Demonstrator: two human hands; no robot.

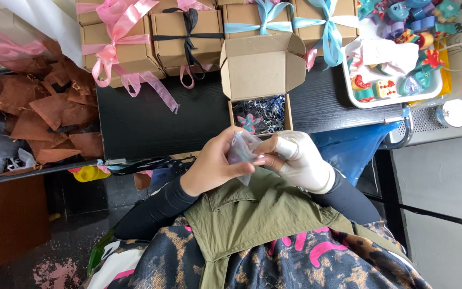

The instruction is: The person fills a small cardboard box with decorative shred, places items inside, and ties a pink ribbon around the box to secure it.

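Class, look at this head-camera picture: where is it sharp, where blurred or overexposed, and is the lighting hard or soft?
Head view: soft, even daylight, no hard shadows; the open box and ribbons are sharp; the small bag between the hands looks slightly blurred; the white tray and right glove are near overexposed; edges bow slightly.

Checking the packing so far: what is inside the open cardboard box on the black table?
The open cardboard box holds dark shredded paper filling and a blue-and-pink flower-shaped piece. Anything beneath the shreds is hidden.

I am in a gift-packing workshop: brown cardboard boxes tied with ribbons [188, 37] sit behind my black table [151, 120].
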